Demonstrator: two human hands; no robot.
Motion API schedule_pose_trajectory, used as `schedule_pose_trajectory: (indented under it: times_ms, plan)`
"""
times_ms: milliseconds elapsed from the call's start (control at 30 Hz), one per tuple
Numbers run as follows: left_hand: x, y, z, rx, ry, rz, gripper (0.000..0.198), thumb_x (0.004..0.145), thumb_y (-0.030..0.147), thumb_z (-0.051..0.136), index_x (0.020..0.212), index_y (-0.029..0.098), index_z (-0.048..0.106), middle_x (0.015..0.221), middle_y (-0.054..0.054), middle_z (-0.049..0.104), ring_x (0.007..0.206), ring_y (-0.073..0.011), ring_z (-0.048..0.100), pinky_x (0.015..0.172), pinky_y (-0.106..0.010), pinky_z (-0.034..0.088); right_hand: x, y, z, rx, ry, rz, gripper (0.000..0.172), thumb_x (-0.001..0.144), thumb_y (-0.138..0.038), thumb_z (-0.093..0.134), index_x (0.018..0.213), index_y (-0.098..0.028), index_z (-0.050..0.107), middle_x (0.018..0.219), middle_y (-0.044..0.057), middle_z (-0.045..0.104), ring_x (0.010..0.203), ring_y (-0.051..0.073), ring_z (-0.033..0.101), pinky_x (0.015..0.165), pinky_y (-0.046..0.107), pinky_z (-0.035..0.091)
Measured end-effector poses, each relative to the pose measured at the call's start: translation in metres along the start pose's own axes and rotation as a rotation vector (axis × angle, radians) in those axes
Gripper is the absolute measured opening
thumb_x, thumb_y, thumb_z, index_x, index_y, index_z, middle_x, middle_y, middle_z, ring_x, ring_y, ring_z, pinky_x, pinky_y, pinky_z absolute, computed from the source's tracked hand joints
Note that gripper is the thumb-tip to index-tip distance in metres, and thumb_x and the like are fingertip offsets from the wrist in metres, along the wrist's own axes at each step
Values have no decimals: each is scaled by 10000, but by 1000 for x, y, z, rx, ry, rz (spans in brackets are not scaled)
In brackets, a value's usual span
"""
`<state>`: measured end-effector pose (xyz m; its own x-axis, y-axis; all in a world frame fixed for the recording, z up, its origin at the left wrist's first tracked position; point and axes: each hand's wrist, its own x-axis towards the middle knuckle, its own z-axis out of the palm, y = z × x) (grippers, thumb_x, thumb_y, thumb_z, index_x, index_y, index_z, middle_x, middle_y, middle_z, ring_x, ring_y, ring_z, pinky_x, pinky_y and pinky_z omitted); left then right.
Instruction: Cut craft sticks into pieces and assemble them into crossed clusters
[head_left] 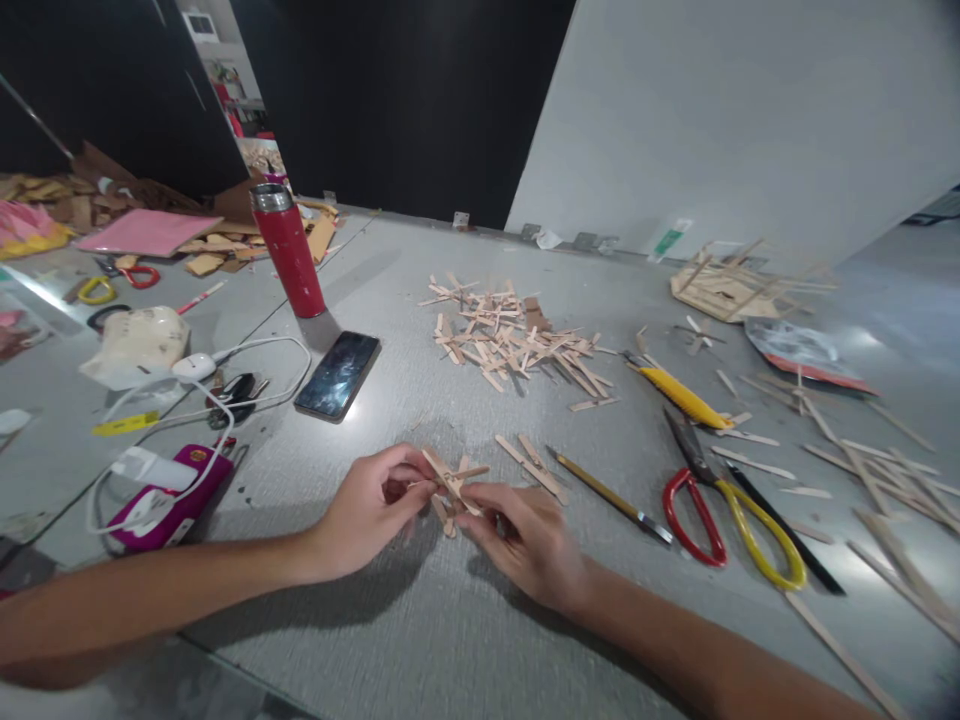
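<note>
Both hands meet low in the middle of the head view, around a small piece made of crossed wooden sticks [452,482]. My left hand [379,500] pinches its left side between thumb and fingers. From the right, my right hand [525,535] grips the other side with thumb and forefinger. The hands partly hide the sticks, so how they are joined cannot be made out. Just beyond my right hand lie a few loose wooden sticks [534,466] and a pencil [611,494]. Farther back is a heap of short wooden sticks [517,335].
Scissors [694,460] with red and yellow handles and a yellow utility knife [686,397] lie at right, near scattered sticks and a wooden stick frame [724,290]. At left are a phone [339,376], a red bottle [287,250], a white cable and a purple box [176,510].
</note>
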<state>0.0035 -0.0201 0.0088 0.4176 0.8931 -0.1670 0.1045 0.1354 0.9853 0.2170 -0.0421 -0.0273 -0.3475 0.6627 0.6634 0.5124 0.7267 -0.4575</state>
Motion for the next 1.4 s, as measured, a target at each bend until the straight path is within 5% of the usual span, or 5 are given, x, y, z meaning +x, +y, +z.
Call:
schedule_pose_trajectory:
  times_ms: [567, 800, 1133, 1300, 1400]
  plan:
    - [-9, -9, -1, 411, 53, 270, 104, 995, 243, 590, 974, 189, 677, 827, -44, 809, 716, -162, 760, 604, -217, 499, -4, -1, -3, -22, 12, -155, 111, 1050, -191, 590, 1145, -189, 647, 655, -15, 713, 484, 133, 632, 516, 253, 468]
    - [-8, -10, -1, 324, 86, 351, 135, 1003, 246, 562, 970, 170, 670, 670, 12, 728, 491, -89, 593, 506, -177, 448, 0, -2, 0, 18, 3, -170, 77, 1055, -200, 588, 1089, -172, 651, 883, 73, 807, 747, 166, 780, 689, 245, 610]
    - [-7, -11, -1, 326, 84, 336, 176, 992, 237, 567, 989, 139, 714, 625, 30, 618, 525, -78, 503, 502, -161, 409, -3, -1, 1, -31, 40, -219, 89, 1020, -128, 626, 1101, -143, 657, 843, 66, 801, 705, 169, 763, 646, 253, 600]
    - [-7, -14, -1, 346, 63, 338, 191, 995, 219, 535, 991, 130, 704, 615, 44, 544, 534, -79, 449, 500, -165, 374, 2, -6, -7, -163, -63, -420, 182, 1025, -50, 512, 1126, -47, 663, 856, 126, 774, 705, 204, 739, 588, 297, 579]
    - [-8, -15, -1, 308, 29, 290, 202, 1019, 253, 510, 1029, 135, 674, 641, 36, 556, 539, -88, 474, 506, -177, 378, 4, -7, -9, -181, -96, -396, 238, 1049, -65, 457, 1179, -51, 656, 898, 126, 776, 734, 199, 742, 614, 299, 591]
